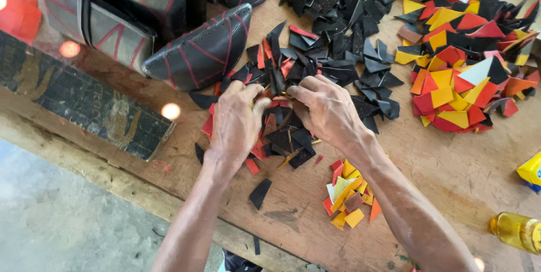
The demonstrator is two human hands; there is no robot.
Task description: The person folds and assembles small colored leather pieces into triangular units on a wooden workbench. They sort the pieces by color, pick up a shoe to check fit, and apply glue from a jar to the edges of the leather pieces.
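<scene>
Picking through a heap of black triangle offcuts (315, 47) on the wooden surface (451, 176), both hands buried at the near edge of that heap. Left hand (236, 123) curled, fingers pinched together on a thin dark strip (277, 80) that sticks up toward the heap. Right hand (327, 108) just beside it, fingertips closed on small black and red scraps (284, 137); can't tell exactly which piece is clamped, too much overlap.

Progress-wise, looks like somewhere in the middle, just a guess from the piles:
- Near side of the black heap, right by the right forearm: small stack of yellow, orange and red bits (349, 196), seemingly already pulled out.
- Right of the black heap: much bigger mixed pile of red, yellow and orange triangles (462, 75), with black ones still in it.
- Left of the black heap: curved black panels with red stitching (200, 52), looking like stitched-up pieces, plus a long dark printed board (84, 100).
- Black heap itself still huge, red slivers scattered through it, so plenty left.

Also far right of the heap, near the surface edge: yellow bottle (518, 231) and a yellow box corner (531, 170). One stray black triangle (259, 193) lying on the near side of the heap, untouched.
</scene>
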